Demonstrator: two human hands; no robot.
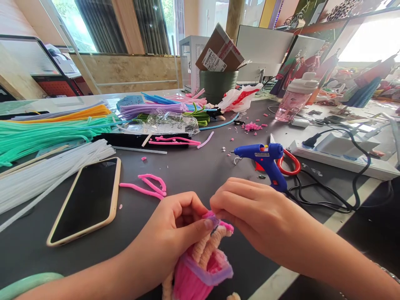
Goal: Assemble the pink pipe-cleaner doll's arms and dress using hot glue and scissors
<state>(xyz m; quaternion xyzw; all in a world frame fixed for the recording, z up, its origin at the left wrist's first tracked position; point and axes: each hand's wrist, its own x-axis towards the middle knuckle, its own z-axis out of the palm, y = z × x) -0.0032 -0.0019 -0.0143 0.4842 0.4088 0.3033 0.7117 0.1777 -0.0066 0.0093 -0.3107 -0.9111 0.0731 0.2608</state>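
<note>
A figure of fuzzy pipe cleaners (192,281) is near the table's front edge, with a pink skirt-like part trimmed in purple. Two beige leg-like stems come out of it towards my hands, with pink ends. My left hand (175,233) is closed, thumb and index finger pinching one pink end where a bit of purple shows. Close against it, my right hand (246,208) is closed too, fingers bunched at the same end; its fingertips and anything in them are hidden. A bent pink pipe cleaner (151,187) lies just beyond my left hand.
A phone (86,200) and white pipe cleaners (56,171) lie left. Blue glue gun (265,158), red-handled scissors (289,166) and a power strip (343,154) with cables are right. Coloured pipe cleaner bundles (153,110), pink scraps (251,126) and a pink bottle (295,98) are farther back.
</note>
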